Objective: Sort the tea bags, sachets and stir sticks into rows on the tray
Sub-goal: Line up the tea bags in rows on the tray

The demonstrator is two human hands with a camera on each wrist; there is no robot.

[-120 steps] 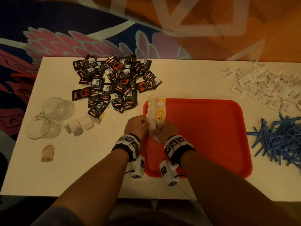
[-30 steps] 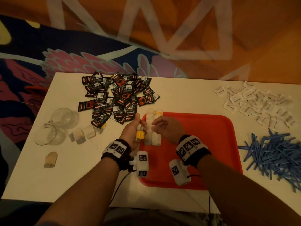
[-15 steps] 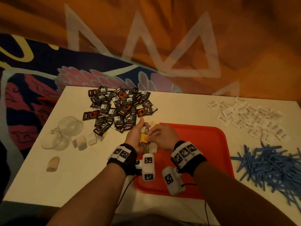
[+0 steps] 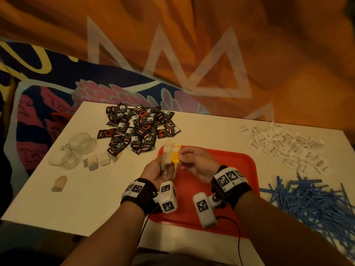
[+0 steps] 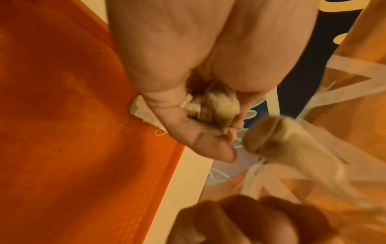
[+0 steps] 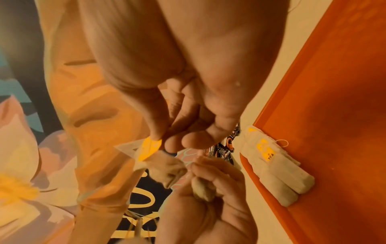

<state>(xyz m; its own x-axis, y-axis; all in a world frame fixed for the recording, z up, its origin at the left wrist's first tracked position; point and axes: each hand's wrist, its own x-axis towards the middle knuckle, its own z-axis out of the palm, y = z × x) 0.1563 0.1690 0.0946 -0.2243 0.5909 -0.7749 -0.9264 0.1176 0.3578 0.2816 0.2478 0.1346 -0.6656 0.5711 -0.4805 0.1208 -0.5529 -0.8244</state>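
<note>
A bunch of soft, pale paper tea bags [image 4: 166, 160] is held in the left hand [image 4: 156, 171], with the fingers curled round it, just above the far left corner of the flat red plastic tray [image 4: 226, 164]. A small yellow paper tag [image 4: 175, 157] on one tea bag is pinched by the right hand [image 4: 197, 164] between thumb and fingertip. In the right wrist view, two more tea bags [image 6: 277, 171] are seen lying side by side on the tray, close to its left edge. The tray is set on a white table [image 4: 96, 198], near the front edge. A heap of small black and orange sachets [image 4: 140, 131] is piled at the far left of the table. White paper sachets [image 4: 286, 144] are spread at the far right. Thin blue stir sticks [image 4: 311, 198] are heaped at the near right. Loose tea bags [image 4: 96, 162] are left beside two clear glass cups [image 4: 73, 150] on the left side, and one more tea bag [image 4: 59, 183] lies nearer.
</note>
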